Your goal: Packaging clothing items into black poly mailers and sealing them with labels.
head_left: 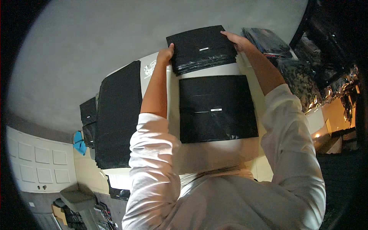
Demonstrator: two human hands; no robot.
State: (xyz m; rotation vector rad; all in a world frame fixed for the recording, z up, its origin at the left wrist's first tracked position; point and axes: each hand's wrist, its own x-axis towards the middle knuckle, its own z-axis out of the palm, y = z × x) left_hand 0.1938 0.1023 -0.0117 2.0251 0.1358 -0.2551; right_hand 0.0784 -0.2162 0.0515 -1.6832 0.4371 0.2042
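At the table's far edge lies a stack of flat black plastic-wrapped packs [203, 50], with a small white label on the top one. My left hand [165, 54] grips the stack's left side, thumb on the edge. On its far right corner, my right hand [237, 41] closes with the thumb on top and the other fingers mostly hidden. Nearer to me, between my forearms, a single flat black pack [218, 119] with a white label lies on the table, and neither hand touches it.
A tall pile of black sheets [119, 115] stands left of my left forearm on the white table [209, 72]. Beyond it are smaller black packs [89, 111] and a blue item [79, 143]. More wrapped packs [268, 42] are piled at the right. A panelled white door [40, 157] is at far left.
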